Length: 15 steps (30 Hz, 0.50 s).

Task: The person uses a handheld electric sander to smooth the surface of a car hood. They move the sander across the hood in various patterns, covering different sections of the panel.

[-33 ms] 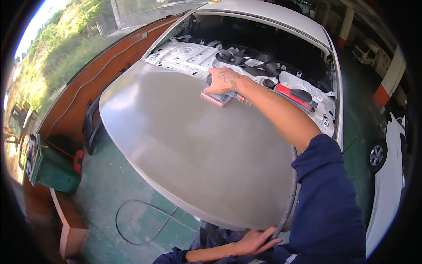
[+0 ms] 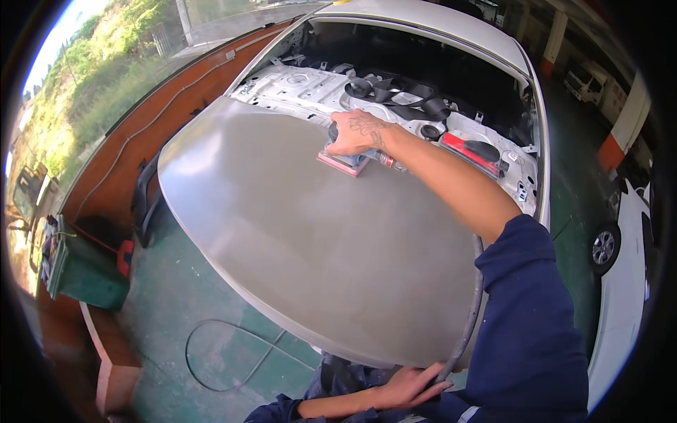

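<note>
My right hand (image 2: 358, 132) is wrapped over the top of a sander (image 2: 343, 162) with a flat pad. The pad rests on the far part of a curved, grey-coated car panel (image 2: 317, 233). A dark air hose (image 2: 474, 310) runs down the panel's right side, under my right forearm. At the near edge, my left hand (image 2: 410, 386) has its fingers around the hose's lower part. Beyond the panel, on the bare white metal shelf, lies a red and black hand sanding block (image 2: 471, 154).
Black straps (image 2: 398, 99) lie on the shelf below the glassless window opening. A green bin (image 2: 92, 271) stands at left by an orange wall (image 2: 159, 120). A thin hose (image 2: 211, 381) loops over the green floor. A white car (image 2: 620, 282) is parked at right.
The sander under my right hand has slid slightly left and nearer across the panel. My right sleeve and the air hose have shifted a little right. My left hand stays put.
</note>
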Motion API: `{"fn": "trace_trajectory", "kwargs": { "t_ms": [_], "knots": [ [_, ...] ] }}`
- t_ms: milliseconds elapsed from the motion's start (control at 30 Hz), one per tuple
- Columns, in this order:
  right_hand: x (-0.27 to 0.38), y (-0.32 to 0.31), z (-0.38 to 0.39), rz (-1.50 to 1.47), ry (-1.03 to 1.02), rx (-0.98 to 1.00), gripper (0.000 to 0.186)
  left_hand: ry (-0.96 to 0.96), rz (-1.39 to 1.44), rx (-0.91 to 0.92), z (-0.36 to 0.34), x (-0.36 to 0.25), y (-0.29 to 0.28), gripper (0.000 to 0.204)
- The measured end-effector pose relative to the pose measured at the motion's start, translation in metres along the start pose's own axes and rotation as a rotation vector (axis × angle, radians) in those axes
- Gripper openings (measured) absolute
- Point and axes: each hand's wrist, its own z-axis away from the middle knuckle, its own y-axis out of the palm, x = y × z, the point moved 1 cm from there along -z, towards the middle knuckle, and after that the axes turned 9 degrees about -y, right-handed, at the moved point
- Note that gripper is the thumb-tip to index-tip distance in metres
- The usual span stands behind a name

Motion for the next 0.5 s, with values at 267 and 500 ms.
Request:
{"fn": "trace_trajectory", "kwargs": {
  "t_ms": [267,500],
  "knots": [
    [0.025,-0.002,0.127,-0.113,-0.123,0.175,0.066,0.055,0.004,0.039,-0.005,-0.005,0.005,0.03],
    [-0.037,-0.015,0.132,-0.003,0.145,0.05,0.071,0.058,0.015,0.046,-0.006,-0.009,0.006,0.029]
  ]
}}
